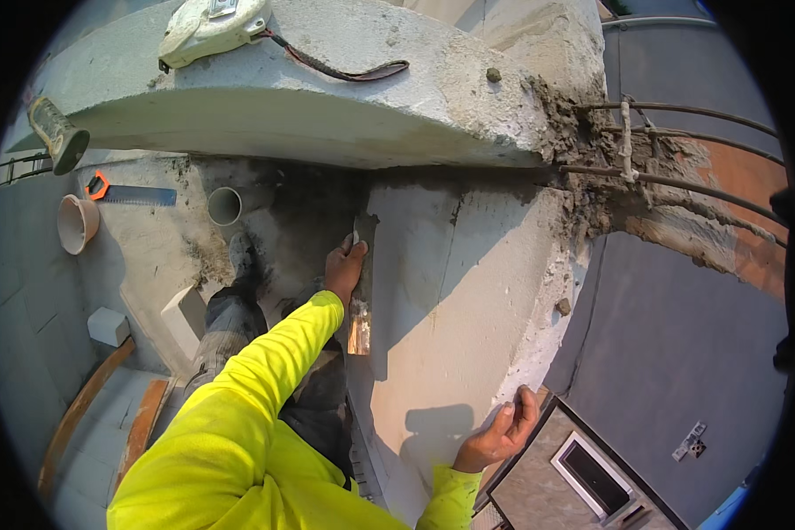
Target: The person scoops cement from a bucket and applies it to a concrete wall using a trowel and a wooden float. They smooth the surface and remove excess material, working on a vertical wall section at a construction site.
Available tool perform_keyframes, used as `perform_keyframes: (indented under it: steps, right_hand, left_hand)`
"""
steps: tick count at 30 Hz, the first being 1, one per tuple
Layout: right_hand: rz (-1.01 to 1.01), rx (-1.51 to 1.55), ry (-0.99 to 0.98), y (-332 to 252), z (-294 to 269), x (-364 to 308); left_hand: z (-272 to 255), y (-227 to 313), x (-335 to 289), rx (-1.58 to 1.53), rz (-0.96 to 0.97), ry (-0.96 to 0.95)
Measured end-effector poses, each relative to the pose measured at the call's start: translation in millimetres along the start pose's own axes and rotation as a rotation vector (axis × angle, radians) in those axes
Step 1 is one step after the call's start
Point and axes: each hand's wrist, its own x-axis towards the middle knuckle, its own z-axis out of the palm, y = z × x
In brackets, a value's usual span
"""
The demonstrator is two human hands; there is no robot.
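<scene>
A narrow, flat hand tool with a shiny brown-and-silver face (359, 331) is held close to the side of a pale, smooth block wall (468, 274), low at the centre of the view; whether the two touch cannot be told. It is gripped by the left hand (344, 267), whose fingers are closed around its partly hidden upper part. At four o'clock from the tool, the right hand (502, 433) is held loosely open with bent fingers, nothing gripped, near the wall's rough edge. At ten o'clock, a round grey pipe (225, 206) is seen, and farther out an orange-handled handsaw (132, 194) and a pinkish round bucket (78, 223). At eleven o'clock, a dusty white tape measure (212, 35) is rested on a thick pale ledge (397, 66). At two o'clock, rusty steel bars (680, 179) are set in crumbly mortar (552, 115).
</scene>
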Motion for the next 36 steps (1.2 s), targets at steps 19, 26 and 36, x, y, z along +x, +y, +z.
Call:
perform_keyframes:
  steps: [19,26,36]
  right_hand:
    - [-0.257,0.068,-0.05,47.4,-13.5,-10.3]
    - [-0.255,0.062,-0.072,46.6,-20.0,-12.6]
    - [-0.067,-0.068,-0.159,20.9,-28.1,-10.7]
  left_hand:
    - [78.8,-159.8,306.7,0.557,0.289,0.228]
    - [83.5,-128.2,271.0,0.335,0.36,0.201]
    - [97.3,-71.5,209.5,0.217,0.322,0.128]
